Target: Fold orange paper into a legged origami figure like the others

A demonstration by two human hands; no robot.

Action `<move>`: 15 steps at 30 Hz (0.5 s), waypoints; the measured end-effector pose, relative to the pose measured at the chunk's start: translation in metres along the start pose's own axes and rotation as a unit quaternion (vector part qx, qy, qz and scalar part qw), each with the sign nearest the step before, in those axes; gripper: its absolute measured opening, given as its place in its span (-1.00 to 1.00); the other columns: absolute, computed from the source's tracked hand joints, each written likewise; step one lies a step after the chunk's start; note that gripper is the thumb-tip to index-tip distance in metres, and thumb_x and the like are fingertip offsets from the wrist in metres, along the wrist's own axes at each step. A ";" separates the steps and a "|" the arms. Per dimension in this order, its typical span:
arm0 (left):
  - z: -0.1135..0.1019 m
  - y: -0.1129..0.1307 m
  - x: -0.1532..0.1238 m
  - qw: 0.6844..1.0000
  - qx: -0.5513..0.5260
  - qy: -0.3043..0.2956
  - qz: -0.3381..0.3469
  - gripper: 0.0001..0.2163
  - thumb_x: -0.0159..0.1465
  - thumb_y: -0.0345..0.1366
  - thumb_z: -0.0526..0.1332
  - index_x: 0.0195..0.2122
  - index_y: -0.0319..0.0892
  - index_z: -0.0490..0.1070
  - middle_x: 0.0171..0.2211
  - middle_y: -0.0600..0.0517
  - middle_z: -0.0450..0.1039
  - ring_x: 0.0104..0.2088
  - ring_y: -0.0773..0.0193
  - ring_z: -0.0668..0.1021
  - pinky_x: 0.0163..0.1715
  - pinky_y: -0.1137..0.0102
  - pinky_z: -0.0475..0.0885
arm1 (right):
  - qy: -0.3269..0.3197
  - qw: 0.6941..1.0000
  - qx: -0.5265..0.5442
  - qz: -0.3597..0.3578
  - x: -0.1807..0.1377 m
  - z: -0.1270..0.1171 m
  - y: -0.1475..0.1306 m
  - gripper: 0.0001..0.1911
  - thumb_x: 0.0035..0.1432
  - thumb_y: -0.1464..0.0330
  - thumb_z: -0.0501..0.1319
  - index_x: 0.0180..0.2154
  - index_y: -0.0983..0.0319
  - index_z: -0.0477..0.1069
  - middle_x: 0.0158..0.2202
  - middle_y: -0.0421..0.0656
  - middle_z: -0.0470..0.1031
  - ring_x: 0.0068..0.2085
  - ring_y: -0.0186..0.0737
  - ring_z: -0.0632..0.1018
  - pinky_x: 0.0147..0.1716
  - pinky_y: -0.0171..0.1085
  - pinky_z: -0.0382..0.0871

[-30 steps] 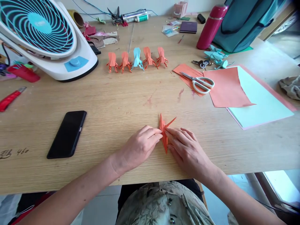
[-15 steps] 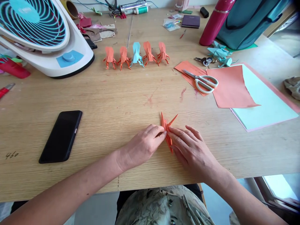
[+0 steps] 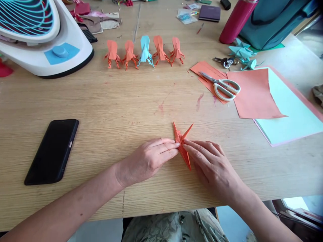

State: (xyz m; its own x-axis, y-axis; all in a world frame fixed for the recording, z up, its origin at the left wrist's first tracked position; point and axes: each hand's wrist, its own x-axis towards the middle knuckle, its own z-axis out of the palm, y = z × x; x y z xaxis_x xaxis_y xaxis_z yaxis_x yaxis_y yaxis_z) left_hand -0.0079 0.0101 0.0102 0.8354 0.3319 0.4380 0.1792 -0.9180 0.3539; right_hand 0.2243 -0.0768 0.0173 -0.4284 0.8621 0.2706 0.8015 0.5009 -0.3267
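An orange folded-paper piece (image 3: 184, 155) lies on the table in front of me, with two narrow points spreading away from me and one point toward me. My left hand (image 3: 152, 156) is closed on its left side, straightened fingers pressed together at the middle fold. From the right, the fingertips of my right hand (image 3: 208, 161) press on the same middle part, the fingers close together and the thumb mostly hidden. The fingertips of both hands almost meet and cover part of the folds.
Farther back stands a row of several folded-paper figures (image 3: 145, 50), orange and light blue. Scissors (image 3: 223, 86) lie on orange paper (image 3: 254, 97) at right, near keys (image 3: 225, 62) and a red bottle (image 3: 237, 22). A phone (image 3: 51, 153) and a fan (image 3: 63, 53) are at left.
My left fingers have straightened from a bent pinch. More of the folded paper's near point shows, and it angles further right. The view has tipped slightly downward.
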 end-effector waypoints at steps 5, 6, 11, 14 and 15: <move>0.001 0.003 -0.001 1.000 0.011 0.000 -0.001 -0.74 0.39 -0.58 0.11 0.05 -0.39 0.48 0.06 -0.16 0.58 0.13 0.12 0.56 0.15 0.24 0.56 | -0.011 0.995 -0.093 -0.045 0.000 0.000 -0.009 -0.55 0.37 0.53 0.03 0.25 0.51 0.28 0.24 0.20 0.44 0.13 0.05 0.47 0.03 -0.05 0.30; 0.000 0.003 -0.001 1.000 0.011 -0.001 -0.003 -0.73 0.40 -0.58 0.11 0.05 -0.38 0.48 0.06 -0.16 0.58 0.13 0.13 0.56 0.16 0.25 0.56 | -0.011 0.993 -0.108 -0.051 0.001 0.001 -0.011 -0.55 0.36 0.54 0.02 0.23 0.54 0.28 0.22 0.22 0.45 0.13 0.07 0.46 0.03 -0.04 0.30; -0.002 0.005 0.001 1.000 0.004 -0.013 -0.015 -0.75 0.40 -0.56 0.12 0.03 -0.38 0.49 0.06 -0.16 0.58 0.14 0.13 0.56 0.18 0.26 0.54 | -0.009 0.988 -0.148 -0.043 0.002 0.003 -0.020 -0.53 0.33 0.54 0.01 0.22 0.58 0.29 0.19 0.25 0.47 0.12 0.11 0.46 0.01 -0.02 0.33; -0.003 0.005 0.003 0.999 -0.021 -0.008 -0.031 -0.76 0.39 -0.57 0.12 0.03 -0.40 0.47 0.04 -0.17 0.59 0.14 0.15 0.56 0.20 0.29 0.52 | -0.012 0.988 -0.154 -0.030 0.002 0.006 -0.024 -0.51 0.33 0.52 0.00 0.25 0.56 0.27 0.21 0.23 0.46 0.14 0.09 0.46 -0.01 -0.04 0.38; -0.003 0.005 0.003 0.999 -0.031 -0.010 -0.039 -0.76 0.39 -0.57 0.11 0.03 -0.39 0.47 0.04 -0.16 0.59 0.14 0.17 0.55 0.20 0.30 0.51 | -0.012 0.987 -0.157 -0.024 0.002 0.007 -0.026 -0.51 0.34 0.51 0.00 0.25 0.54 0.27 0.21 0.22 0.46 0.15 0.09 0.46 -0.02 -0.05 0.39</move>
State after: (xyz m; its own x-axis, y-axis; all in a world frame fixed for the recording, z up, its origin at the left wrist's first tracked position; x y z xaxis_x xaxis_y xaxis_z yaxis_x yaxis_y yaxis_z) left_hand -0.0059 0.0071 0.0162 0.8307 0.3962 0.3910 0.2115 -0.8744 0.4367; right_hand 0.2003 -0.0875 0.0202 -0.4765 0.8413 0.2554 0.8679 0.4964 -0.0160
